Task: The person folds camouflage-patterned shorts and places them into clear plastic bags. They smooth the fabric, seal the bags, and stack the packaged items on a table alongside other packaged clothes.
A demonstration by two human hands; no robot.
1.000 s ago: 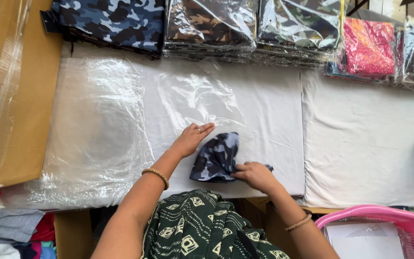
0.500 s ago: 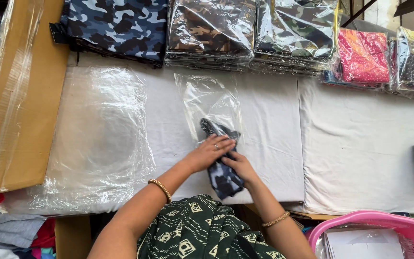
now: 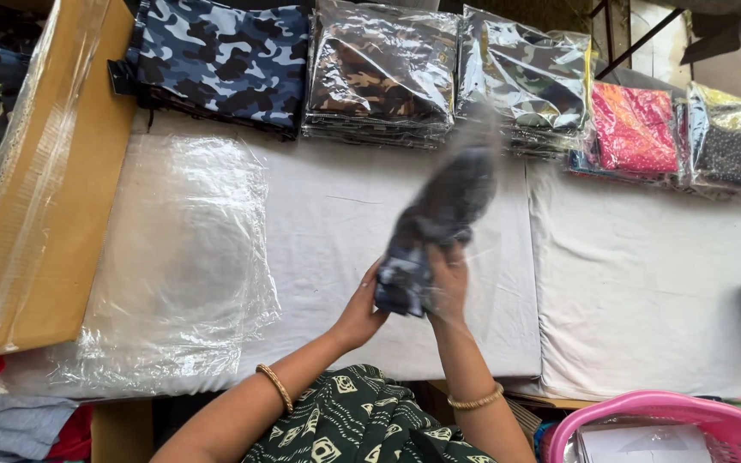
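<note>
Both hands lift a folded blue camouflage garment (image 3: pixel 435 227), blurred and sheathed in a clear plastic bag, above the white surface (image 3: pixel 336 231): the left hand (image 3: pixel 360 310) cups its lower end, the right hand (image 3: pixel 448 279) has fingers clenched on it. Loose plastic bags (image 3: pixel 177 257) lie left.

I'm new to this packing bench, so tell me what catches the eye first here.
First, at centre, the left hand and right hand hold a folded blue camouflage garment in a clear bag, blurred, above the white table. Behind it runs a row of bagged camouflage stacks with a bright pink packet. Loose clear bags lie left.
</note>
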